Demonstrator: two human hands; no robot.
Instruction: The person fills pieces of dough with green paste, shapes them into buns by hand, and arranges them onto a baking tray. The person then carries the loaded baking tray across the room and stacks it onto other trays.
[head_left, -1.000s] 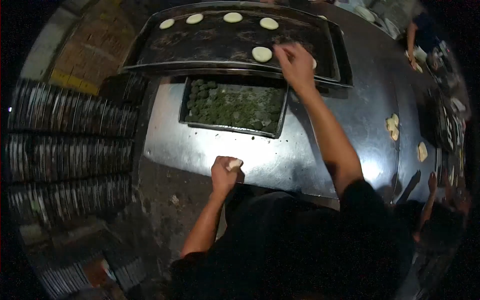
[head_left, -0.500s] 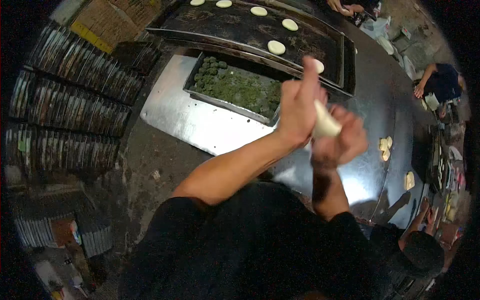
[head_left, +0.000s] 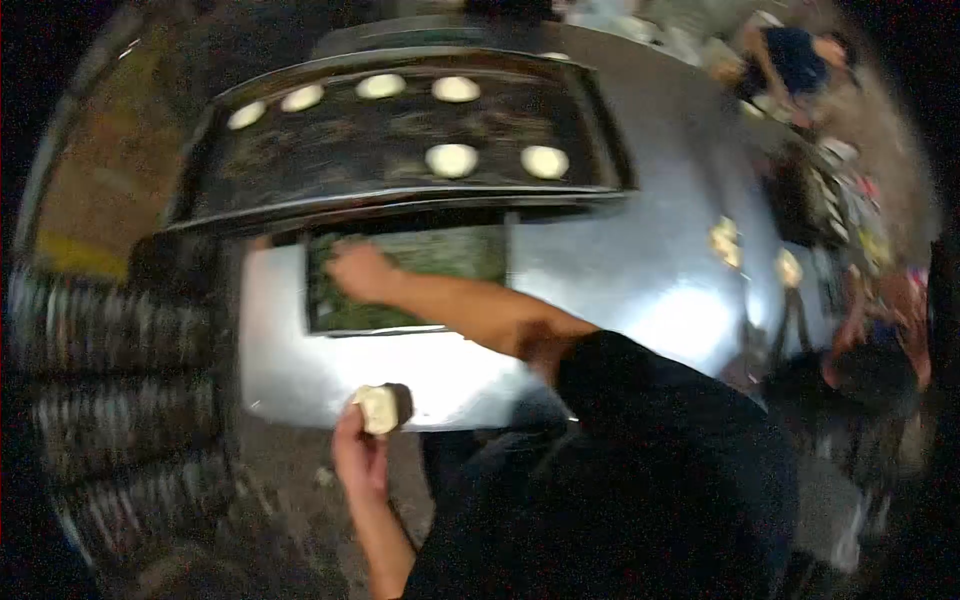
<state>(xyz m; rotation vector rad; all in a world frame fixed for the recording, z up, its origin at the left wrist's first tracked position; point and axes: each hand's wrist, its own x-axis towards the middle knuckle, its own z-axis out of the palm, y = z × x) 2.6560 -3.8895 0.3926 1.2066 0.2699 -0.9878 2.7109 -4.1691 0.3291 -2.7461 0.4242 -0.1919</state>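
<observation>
In my left hand (head_left: 362, 452), at the near edge of the metal table, is a flattened piece of pale dough (head_left: 376, 409), gripped by the fingers at its side. A dark patch borders the dough on the right; I cannot tell whether it is shadow. My right hand (head_left: 362, 272) reaches across to the left end of a rectangular tray of green filling (head_left: 408, 331). Its fingers point down over the filling and are blurred, so their grip is unclear. The forearm covers part of the tray.
Behind the filling, a large dark baking tray (head_left: 330, 150) carries several round dough pieces (head_left: 451, 160). More dough pieces (head_left: 725, 242) lie to the right on the metal table (head_left: 600, 260). Stacked trays (head_left: 120, 330) stand at left. Other people (head_left: 795, 65) work at right.
My hands have come apart from around the dough. The left went down and left with it; the right moved left to the green filling. The view has turned, and another dough piece shows on the baking tray.
</observation>
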